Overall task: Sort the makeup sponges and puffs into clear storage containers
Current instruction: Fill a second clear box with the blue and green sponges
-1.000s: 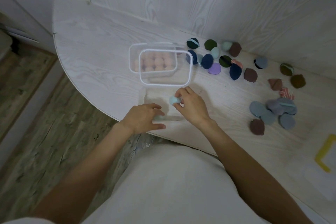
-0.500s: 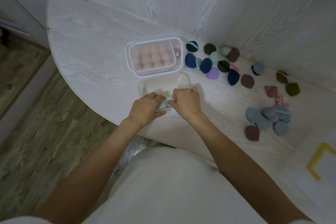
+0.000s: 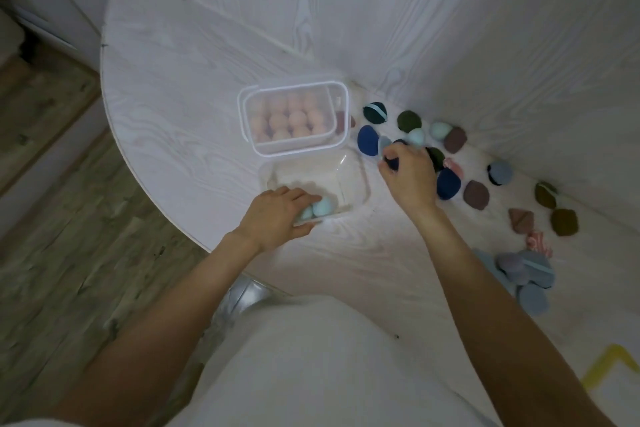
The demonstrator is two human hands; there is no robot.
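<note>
A lidded clear container (image 3: pixel 246 135) at the middle of the table holds several peach sponges (image 3: pixel 289 118). In front of it stands an open clear container (image 3: pixel 362 185) with two light-blue sponges (image 3: pixel 320 208) in its near corner. My left hand (image 3: pixel 273 215) grips that container's near wall, thumb outside and fingers inside touching the sponges. My right hand (image 3: pixel 408 177) reaches over the loose puffs, fingers loosely bent above a dark blue puff (image 3: pixel 392 164). Its fingertips are at a light-blue sponge (image 3: pixel 415 136). I see nothing held in it.
Loose puffs in navy (image 3: pixel 366 139), green, brown (image 3: pixel 476 194) and olive lie scattered along the wall on the right. A pile of grey-blue puffs (image 3: pixel 530 298) sits at the near right. The white table (image 3: pixel 173 97) ends in a rounded edge on the left, above wooden floor.
My right hand left the open container and moved right and back to the loose puffs. The light-blue sponge it held now lies in the container. My left hand stays at the near wall.
</note>
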